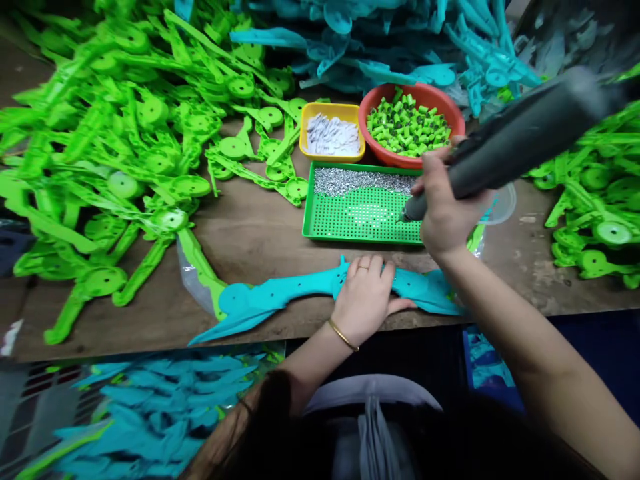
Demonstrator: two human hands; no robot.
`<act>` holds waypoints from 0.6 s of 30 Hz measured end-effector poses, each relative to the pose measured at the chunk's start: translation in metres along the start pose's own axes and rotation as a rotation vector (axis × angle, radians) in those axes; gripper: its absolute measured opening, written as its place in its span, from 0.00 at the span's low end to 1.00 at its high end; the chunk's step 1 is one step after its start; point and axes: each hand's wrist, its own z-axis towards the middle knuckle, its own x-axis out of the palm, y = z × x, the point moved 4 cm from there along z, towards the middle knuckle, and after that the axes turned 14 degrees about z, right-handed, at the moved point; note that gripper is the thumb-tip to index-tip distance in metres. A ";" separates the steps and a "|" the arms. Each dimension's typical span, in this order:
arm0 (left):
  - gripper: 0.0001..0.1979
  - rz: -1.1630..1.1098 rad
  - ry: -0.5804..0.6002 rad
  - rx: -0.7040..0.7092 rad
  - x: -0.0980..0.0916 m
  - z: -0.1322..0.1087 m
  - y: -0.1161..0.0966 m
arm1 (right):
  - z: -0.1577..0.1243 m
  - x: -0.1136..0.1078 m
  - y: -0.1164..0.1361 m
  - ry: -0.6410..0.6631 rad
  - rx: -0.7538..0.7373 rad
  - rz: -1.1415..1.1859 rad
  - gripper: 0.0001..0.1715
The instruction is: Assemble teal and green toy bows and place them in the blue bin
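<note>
My left hand lies flat, fingers together, pressing down on a long turquoise plastic part at the table's front edge. My right hand is wrapped round a dark grey power screwdriver that slants up to the right. Its tip touches the green perforated tray, which holds a band of small silver screws along its far side.
A red bowl of short green pieces and a yellow dish of white bits stand behind the tray. Green parts are heaped left and at the right edge. Turquoise parts pile at the back and in a bin below.
</note>
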 end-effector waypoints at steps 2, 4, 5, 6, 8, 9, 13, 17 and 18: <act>0.34 0.007 -0.006 -0.004 -0.001 0.000 0.000 | -0.002 0.010 -0.023 0.055 0.024 -0.050 0.07; 0.35 0.012 -0.011 -0.008 -0.003 0.000 0.000 | -0.006 0.012 -0.036 0.069 0.043 -0.110 0.09; 0.35 0.015 -0.014 -0.008 -0.003 0.000 0.000 | -0.008 0.011 -0.039 0.068 0.050 -0.126 0.10; 0.35 0.016 -0.016 -0.008 -0.003 0.000 0.000 | -0.009 0.009 -0.041 0.062 0.054 -0.125 0.11; 0.36 0.017 -0.022 -0.009 -0.004 0.000 0.000 | -0.011 0.006 -0.042 0.055 0.054 -0.097 0.13; 0.36 0.017 -0.026 -0.010 -0.004 0.000 0.000 | -0.012 0.005 -0.042 0.058 0.053 -0.077 0.14; 0.36 0.012 -0.030 -0.012 -0.001 -0.001 0.001 | -0.013 0.007 -0.046 0.095 0.051 -0.013 0.12; 0.36 0.005 -0.004 -0.002 0.000 -0.001 0.003 | -0.004 0.011 -0.022 0.104 0.047 0.042 0.09; 0.36 0.002 0.006 0.001 -0.001 -0.001 0.003 | -0.001 0.009 -0.008 0.102 0.044 0.056 0.09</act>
